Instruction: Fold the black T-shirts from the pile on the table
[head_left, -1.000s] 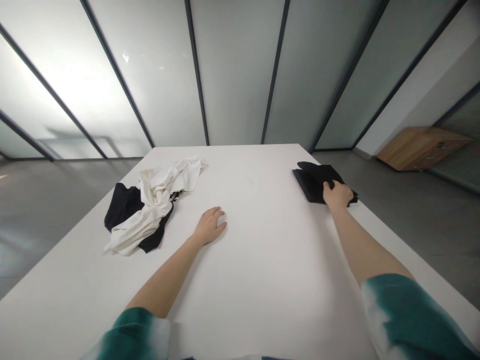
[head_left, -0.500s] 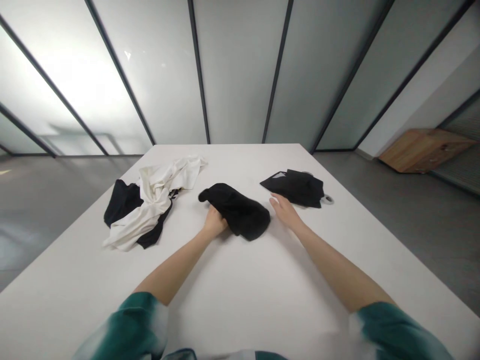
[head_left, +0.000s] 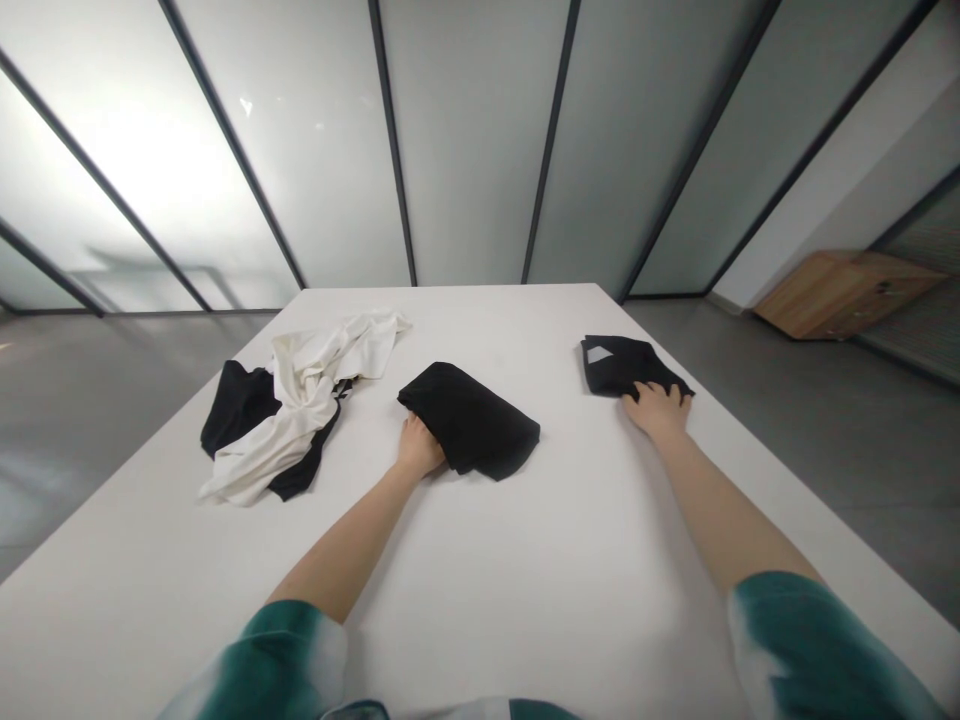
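Near the middle of the white table (head_left: 525, 600) lies a black folded piece of cloth (head_left: 472, 420), likely a garment. My left hand (head_left: 420, 445) grips its left near edge, and the cloth covers most of the fingers. Farther right, a second black folded cloth (head_left: 619, 365) with a small pale patch rests by the table's right edge. On its near edge my right hand (head_left: 660, 408) presses with the fingers spread apart.
To the left, a crumpled white cloth (head_left: 307, 390) lies over black cloth (head_left: 236, 405). Frosted glass panels (head_left: 480, 140) stand behind the table. A wooden cabinet (head_left: 840, 295) is on the floor at right.
My right hand has moved right onto the second black cloth, which has shifted right and lies more compact. The middle cloth looks flatter and smoother, with my left hand still at its edge.
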